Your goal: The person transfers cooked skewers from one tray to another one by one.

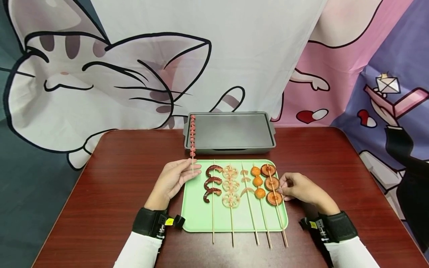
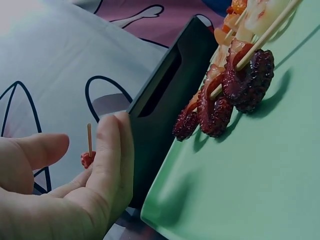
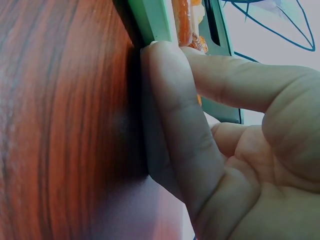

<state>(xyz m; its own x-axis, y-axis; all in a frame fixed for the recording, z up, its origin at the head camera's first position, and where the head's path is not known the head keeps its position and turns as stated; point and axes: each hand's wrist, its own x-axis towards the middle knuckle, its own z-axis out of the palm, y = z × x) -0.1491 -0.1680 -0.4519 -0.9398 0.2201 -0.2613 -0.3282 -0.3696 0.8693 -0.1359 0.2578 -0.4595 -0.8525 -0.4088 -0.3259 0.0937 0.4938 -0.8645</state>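
Note:
A skewer of small red pieces [image 1: 192, 139] lies along the left side of the grey griddle pan [image 1: 231, 128], its bare stick pointing toward me. My left hand [image 1: 175, 176] is at that stick, fingers extended; the left wrist view shows the thumb [image 2: 47, 150] apart from the stick end [image 2: 89, 137]. With thumb and finger, my right hand [image 1: 303, 190] pinches the right rim of the light green tray [image 1: 197, 219]. On the tray are skewers of octopus tentacles [image 1: 213, 181], lotus root slices [image 1: 231, 185], pale curved pieces [image 1: 246, 178], orange balls [image 1: 257, 181] and mushroom caps [image 1: 272, 184].
All of this stands on a reddish-brown wooden table [image 1: 117, 193]. Behind the table hangs a cloth [image 1: 254, 56] with cartoon drawings. Skewer sticks stick out past the tray's front edge. A dark object [image 1: 413, 197] is at the far right.

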